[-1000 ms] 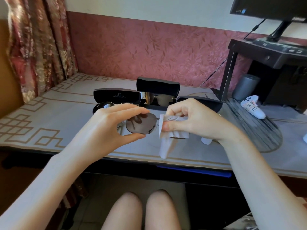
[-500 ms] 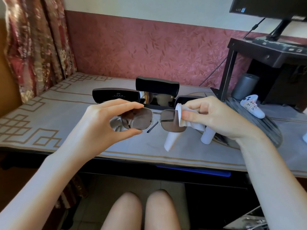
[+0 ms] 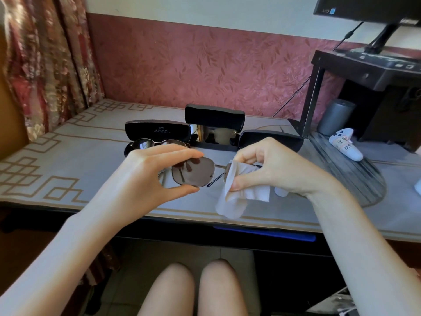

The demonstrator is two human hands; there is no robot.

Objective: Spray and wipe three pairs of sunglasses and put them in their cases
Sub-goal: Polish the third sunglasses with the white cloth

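Nearest the camera, the person's bare knees [image 3: 193, 288] sit below the edge of the surface [image 3: 68, 160], and both forearms reach up over it. The left hand [image 3: 145, 176] pinches the held sunglasses [image 3: 193, 172] by the rim of one lens, thumb beneath and fingers along the top. This likely keeps skin off the tinted glass while steadying the thin metal frame. The right hand [image 3: 273, 169] pinches a soft white wiping cloth [image 3: 241, 192] folded over the other lens, thumb in front and fingers behind. Both faces are probably being rubbed at once, and the loose tail of the cloth hangs down, crumpled. The pair is in the air just above the surface, which is covered by a smooth pale mat with a brown angular border. A small white object [image 3: 281, 191] peeks out under the right wrist; what it is cannot be told. Beyond stand three dark hard-shell cases with lids up. The left case [image 3: 157, 131] has a wire-framed pair [image 3: 157, 143] lying at its base, and the middle case [image 3: 214, 117] holds a glossy dark pair [image 3: 216, 136]. The right case [image 3: 271, 140] is half hidden behind the hand and is presumably waiting for the pair being wiped. Furthest back are a leaf-patterned pink wall [image 3: 205, 65] and a floral curtain [image 3: 45, 65].
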